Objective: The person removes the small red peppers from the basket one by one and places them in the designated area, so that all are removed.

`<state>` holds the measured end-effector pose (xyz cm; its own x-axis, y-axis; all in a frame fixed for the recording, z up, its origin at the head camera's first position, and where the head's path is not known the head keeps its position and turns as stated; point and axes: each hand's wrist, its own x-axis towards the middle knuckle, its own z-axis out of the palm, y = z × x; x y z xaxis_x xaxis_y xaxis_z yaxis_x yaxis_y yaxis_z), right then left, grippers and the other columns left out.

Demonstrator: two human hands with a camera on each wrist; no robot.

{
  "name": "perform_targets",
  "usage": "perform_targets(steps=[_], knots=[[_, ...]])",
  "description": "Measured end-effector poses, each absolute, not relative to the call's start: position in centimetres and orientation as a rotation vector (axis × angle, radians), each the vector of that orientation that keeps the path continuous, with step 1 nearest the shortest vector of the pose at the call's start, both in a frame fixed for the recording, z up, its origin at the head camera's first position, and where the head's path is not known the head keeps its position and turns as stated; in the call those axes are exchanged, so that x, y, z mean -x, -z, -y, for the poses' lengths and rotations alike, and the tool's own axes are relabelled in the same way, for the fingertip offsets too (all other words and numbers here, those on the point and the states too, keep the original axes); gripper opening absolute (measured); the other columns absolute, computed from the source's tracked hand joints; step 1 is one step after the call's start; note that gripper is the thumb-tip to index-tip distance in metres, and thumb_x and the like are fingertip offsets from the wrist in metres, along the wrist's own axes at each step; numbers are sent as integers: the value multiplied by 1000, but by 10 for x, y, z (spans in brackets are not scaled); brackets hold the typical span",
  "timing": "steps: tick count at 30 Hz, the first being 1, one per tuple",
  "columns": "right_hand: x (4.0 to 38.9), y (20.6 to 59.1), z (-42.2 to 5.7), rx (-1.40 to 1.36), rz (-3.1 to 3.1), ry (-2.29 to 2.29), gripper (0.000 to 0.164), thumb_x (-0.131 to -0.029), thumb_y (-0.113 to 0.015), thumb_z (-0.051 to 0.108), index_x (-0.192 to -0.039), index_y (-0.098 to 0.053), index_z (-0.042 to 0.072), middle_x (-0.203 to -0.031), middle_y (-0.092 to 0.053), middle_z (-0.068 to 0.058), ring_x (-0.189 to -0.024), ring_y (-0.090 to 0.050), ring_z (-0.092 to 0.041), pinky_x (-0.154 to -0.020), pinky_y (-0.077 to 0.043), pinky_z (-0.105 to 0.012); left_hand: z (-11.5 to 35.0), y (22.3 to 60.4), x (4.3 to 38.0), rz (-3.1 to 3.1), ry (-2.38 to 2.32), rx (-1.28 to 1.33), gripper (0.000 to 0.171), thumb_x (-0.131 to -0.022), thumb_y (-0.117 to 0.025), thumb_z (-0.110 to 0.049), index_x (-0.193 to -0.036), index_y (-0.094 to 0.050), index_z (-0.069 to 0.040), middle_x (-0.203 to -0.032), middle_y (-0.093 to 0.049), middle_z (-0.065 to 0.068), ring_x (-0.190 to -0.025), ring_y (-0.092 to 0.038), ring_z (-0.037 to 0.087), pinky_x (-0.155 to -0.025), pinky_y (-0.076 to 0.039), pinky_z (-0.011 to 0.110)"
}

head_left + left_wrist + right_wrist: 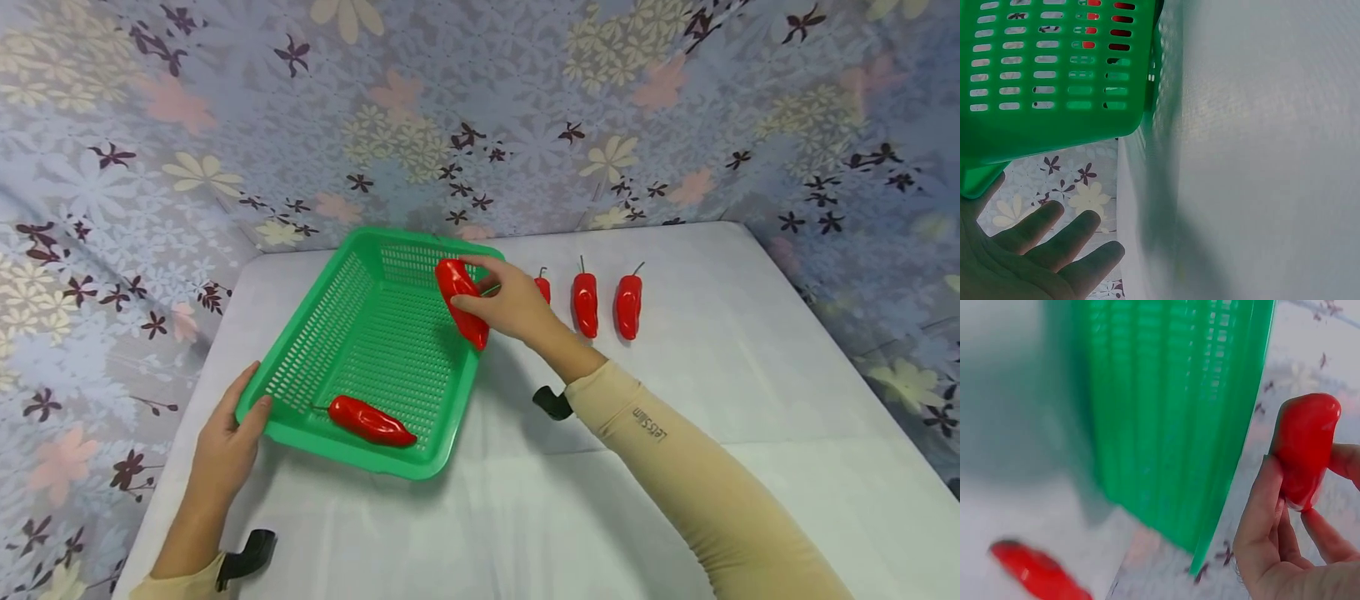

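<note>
A green plastic basket (397,333) with slotted walls stands on the table. My left hand (228,442) pinches its near left corner, thumb at the rim; in the left wrist view the other fingers (1088,269) of this hand spread out below the corner. Inside, a red pepper (371,422) lies along the near side. Over the basket's right edge, my right hand (510,300) holds another red pepper (459,300) between thumb and fingers. The right wrist view shows this held pepper (1307,447) higher than the rim.
Right of the basket, a row of red peppers lies on the white-covered table (697,358): one partly hidden pepper (543,287), a middle pepper (585,304) and a right pepper (628,306). Flowered cloth (525,108) hangs behind. Black mounts (552,403) sit at both wrists.
</note>
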<state>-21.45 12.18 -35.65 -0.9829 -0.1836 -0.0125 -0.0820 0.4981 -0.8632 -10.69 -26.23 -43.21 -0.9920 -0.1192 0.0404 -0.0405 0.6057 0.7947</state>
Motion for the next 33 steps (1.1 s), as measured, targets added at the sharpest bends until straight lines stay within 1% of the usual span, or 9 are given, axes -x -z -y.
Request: perform_targets(steps=[8, 11, 14, 21, 27, 33], knots=[[211, 355, -177, 33, -2657, 1522, 66, -90, -75, 34, -151, -49, 27, -123, -61, -12, -110, -59, -28, -78, -58, -45, 262, 432, 107, 2731, 1375, -173, 58, -107, -46, -36, -161, -28, -24, -158, -33, 21, -137, -36, 45, -103, -30, 68], [210, 357, -199, -61, -2666, 1510, 66, -91, -75, 35, -151, -48, 28, -125, -59, -13, -110, -59, -29, -79, -57, -46, 263, 433, 106, 2737, 1364, -200, 58, -107, -45, -37, -161, -28, -26, -159, -33, 20, -138, -35, 45, -104, -29, 69], [208, 357, -222, -145, -2685, 1471, 68, -92, -74, 38, -153, -45, 29, -128, -57, -15, -108, -61, -33, -80, -57, -48, 263, 433, 105, 2737, 1361, -217, 58, -107, -44, -36, -161, -28, -27, -159, -33, 19, -138, -35, 45, -104, -28, 68], [201, 351, -281, -339, -2764, 1395, 76, -94, -71, 37, -159, -34, 23, -138, -49, -24, -116, -55, -42, -85, -55, -54, 261, 432, 106, 2728, 1384, -184, 58, -107, -46, -36, -161, -28, -25, -159, -33, 18, -138, -35, 43, -107, -28, 65], [202, 334, -323, -451, -2831, 1329, 81, -95, -68, 44, -161, -28, 23, -141, -45, -29, -117, -54, -47, -87, -52, -52, 261, 432, 106, 2725, 1369, -187, 58, -107, -46, -36, -161, -29, -24, -158, -33, 20, -139, -34, 44, -108, -27, 66], [201, 325, -345, -576, -2817, 1345, 83, -94, -67, 47, -162, -25, 25, -146, -40, -30, -123, -48, -51, -89, -49, -53, 261, 433, 107, 2728, 1367, -176, 58, -107, -45, -35, -161, -28, -24, -159, -33, 20, -139, -35, 44, -107, -28, 67]])
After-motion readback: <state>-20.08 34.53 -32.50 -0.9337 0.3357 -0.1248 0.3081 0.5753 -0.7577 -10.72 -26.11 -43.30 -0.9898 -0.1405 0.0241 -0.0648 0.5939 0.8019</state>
